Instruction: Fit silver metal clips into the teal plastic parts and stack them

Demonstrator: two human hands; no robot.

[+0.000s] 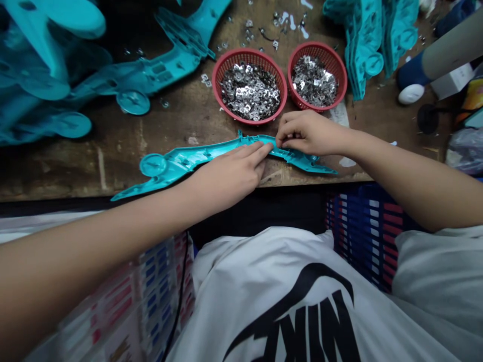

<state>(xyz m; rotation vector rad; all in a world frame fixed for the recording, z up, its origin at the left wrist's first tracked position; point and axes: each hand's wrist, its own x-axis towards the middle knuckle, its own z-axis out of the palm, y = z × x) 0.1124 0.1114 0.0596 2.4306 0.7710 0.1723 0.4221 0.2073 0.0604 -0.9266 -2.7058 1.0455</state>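
A long teal plastic part lies along the front edge of the worn wooden table. My left hand rests on its middle, fingers stretched flat and pressing it down. My right hand is just right of those fingertips, its fingers pinched together on the part's upper edge; what they pinch is too small to make out. Behind the hands stand two red baskets filled with small shiny metal pieces.
More teal plastic parts are heaped at the back left and stacked at the back right. Loose metal pieces lie scattered behind the baskets. A cardboard tube and a blue-and-red crate are at right.
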